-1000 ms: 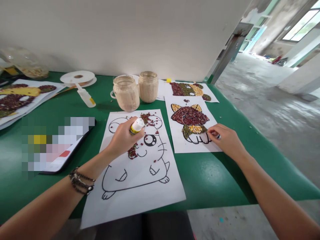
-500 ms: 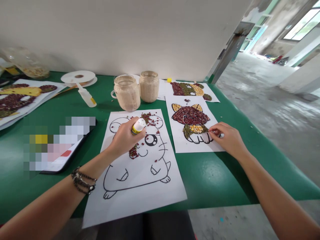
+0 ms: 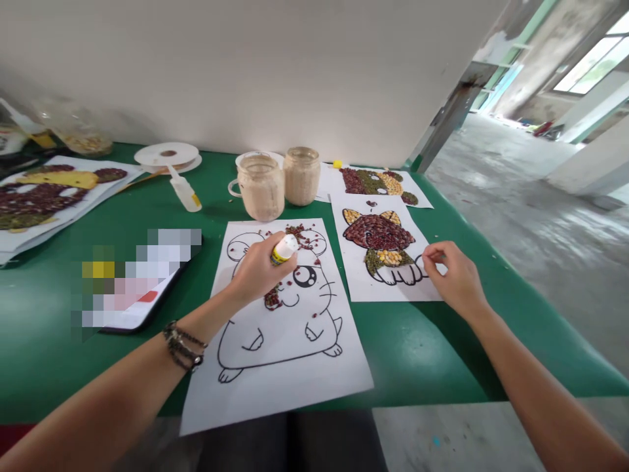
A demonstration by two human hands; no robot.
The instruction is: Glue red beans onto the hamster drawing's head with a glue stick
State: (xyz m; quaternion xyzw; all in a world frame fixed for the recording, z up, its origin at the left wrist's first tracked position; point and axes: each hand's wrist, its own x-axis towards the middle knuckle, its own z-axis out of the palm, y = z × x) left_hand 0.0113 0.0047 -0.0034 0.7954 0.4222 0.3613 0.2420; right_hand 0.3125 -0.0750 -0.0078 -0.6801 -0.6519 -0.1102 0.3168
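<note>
Head view: my left hand [image 3: 258,272] is clenched round the glue bottle [image 3: 284,250], white tip poking out past the thumb.
Bottle position: over the face of the hamster sheet [image 3: 280,367], just above the red beans [image 3: 272,300] on it.
Right hand [image 3: 455,275]: fingertips pinched together at the right edge of the cat bean picture [image 3: 378,239]; can't tell if anything is between them.
Bottle handling: looks light, smooth, soft plastic. Best held mid-body with an easy squeeze, tip kept clear.
Sheet handling: thin and floppy; the beans probably roll if it's nudged.
Nearby: two jars [image 3: 260,187] just behind the sheet, spare glue bottle [image 3: 185,192] and tape roll [image 3: 167,156] further left on the green table [image 3: 432,354].
</note>
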